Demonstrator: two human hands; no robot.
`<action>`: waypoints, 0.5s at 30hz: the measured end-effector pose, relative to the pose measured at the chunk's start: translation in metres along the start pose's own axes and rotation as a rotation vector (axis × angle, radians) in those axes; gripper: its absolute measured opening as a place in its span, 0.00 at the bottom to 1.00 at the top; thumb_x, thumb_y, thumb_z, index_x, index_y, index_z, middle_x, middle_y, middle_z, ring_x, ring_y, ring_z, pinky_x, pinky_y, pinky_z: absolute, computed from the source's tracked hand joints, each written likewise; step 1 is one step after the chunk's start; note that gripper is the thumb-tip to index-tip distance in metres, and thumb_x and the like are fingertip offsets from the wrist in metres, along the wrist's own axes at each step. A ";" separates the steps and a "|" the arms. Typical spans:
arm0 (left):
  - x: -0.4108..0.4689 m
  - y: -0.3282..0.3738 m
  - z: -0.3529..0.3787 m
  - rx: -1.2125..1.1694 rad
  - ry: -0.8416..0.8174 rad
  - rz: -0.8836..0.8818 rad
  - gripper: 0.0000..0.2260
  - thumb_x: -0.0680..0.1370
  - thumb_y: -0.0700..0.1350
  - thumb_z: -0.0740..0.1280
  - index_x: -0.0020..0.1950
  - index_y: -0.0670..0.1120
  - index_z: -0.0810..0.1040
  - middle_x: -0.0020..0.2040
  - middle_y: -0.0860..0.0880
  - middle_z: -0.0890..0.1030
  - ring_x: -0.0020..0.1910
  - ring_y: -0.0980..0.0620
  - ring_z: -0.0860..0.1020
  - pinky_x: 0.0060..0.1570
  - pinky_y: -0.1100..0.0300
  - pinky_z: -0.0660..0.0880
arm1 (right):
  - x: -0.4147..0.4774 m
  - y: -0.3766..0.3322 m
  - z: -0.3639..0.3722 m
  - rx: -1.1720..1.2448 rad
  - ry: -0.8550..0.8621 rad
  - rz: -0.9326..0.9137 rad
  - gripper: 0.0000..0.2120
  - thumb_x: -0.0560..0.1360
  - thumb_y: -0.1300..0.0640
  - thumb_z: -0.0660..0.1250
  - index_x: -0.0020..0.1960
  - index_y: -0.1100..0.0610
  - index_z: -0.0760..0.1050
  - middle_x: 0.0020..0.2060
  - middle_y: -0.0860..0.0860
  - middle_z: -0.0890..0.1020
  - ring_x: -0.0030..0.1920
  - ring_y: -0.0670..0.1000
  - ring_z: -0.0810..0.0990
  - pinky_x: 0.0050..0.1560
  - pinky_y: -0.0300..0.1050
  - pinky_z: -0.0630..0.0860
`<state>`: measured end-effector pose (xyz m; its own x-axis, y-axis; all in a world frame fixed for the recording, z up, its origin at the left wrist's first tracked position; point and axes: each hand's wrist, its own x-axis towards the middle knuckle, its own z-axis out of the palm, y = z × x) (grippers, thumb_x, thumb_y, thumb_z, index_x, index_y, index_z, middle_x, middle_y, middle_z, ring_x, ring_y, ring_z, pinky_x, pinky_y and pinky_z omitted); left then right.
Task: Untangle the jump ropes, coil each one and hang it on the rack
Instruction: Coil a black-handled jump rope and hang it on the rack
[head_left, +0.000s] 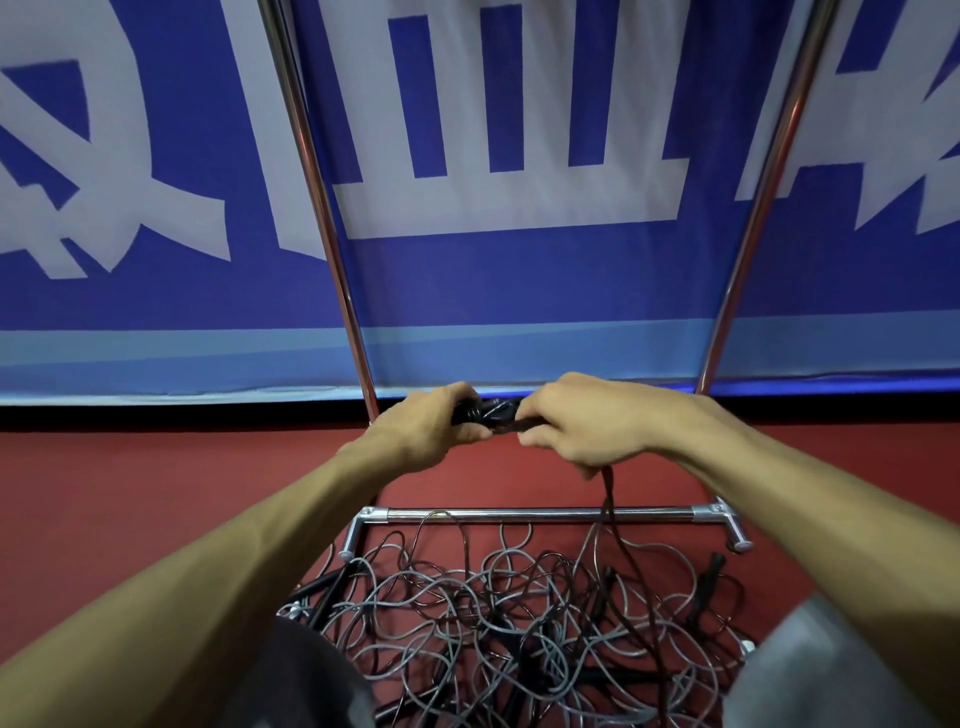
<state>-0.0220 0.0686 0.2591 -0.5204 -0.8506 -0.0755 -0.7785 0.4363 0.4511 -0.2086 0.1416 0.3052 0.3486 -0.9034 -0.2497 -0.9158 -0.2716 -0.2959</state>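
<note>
Rope bundle (491, 413), seemingly coiled, clamped by curled fingers (540, 404) of left hand (431, 428) and right hand (592, 421).

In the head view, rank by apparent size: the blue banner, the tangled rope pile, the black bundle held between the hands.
1. blue banner
2. tangled rope pile
3. black bundle, partly covered by the left hand and right hand

A blue banner (519, 280) fills the upper part of the view and stands as a backdrop. Large white characters (509, 213) are printed across it, cut off by the frame edges at the top and both sides. A light blue band (156, 353) runs along its lower edge. Just below it lies a black strip (156, 415). Beneath that, a red floor (130, 509) spreads toward the camera.
</note>
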 end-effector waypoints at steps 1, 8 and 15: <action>-0.001 0.000 0.001 0.036 -0.048 0.020 0.18 0.76 0.54 0.70 0.63 0.49 0.73 0.47 0.49 0.80 0.41 0.49 0.77 0.47 0.54 0.75 | 0.000 0.000 0.001 -0.024 0.037 -0.051 0.09 0.80 0.53 0.61 0.47 0.57 0.75 0.30 0.53 0.81 0.33 0.52 0.83 0.44 0.54 0.80; -0.019 0.020 0.005 0.033 -0.176 0.279 0.13 0.74 0.52 0.73 0.56 0.51 0.76 0.35 0.58 0.76 0.33 0.64 0.75 0.34 0.73 0.66 | 0.000 0.009 -0.003 0.028 0.400 -0.072 0.05 0.75 0.50 0.70 0.48 0.49 0.81 0.44 0.42 0.80 0.51 0.48 0.77 0.45 0.45 0.71; -0.032 0.042 0.001 -0.378 -0.146 0.211 0.09 0.73 0.56 0.72 0.43 0.52 0.79 0.30 0.55 0.76 0.28 0.58 0.73 0.29 0.67 0.69 | 0.008 0.031 0.000 0.393 0.600 0.143 0.13 0.62 0.44 0.79 0.34 0.50 0.79 0.31 0.46 0.81 0.36 0.44 0.77 0.42 0.46 0.75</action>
<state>-0.0386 0.1143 0.2801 -0.7191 -0.6924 -0.0589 -0.4815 0.4354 0.7607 -0.2336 0.1257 0.2938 -0.0414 -0.9780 0.2044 -0.7658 -0.1004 -0.6352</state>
